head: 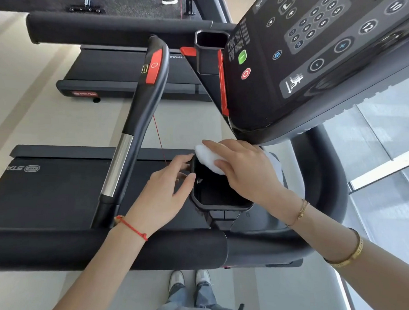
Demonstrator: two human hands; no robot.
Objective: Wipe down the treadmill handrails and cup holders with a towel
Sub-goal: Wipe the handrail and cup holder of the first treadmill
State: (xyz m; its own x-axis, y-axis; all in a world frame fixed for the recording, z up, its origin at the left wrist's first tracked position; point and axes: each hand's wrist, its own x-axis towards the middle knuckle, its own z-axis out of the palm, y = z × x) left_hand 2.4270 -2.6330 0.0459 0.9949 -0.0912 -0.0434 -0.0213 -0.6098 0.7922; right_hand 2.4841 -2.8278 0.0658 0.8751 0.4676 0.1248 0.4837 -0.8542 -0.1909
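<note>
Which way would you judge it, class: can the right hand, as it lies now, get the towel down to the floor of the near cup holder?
Probably yes. The right hand presses the towel on the cup holder's far rim, the opening below looks unblocked, and the left hand only touches its outer left edge.
</note>
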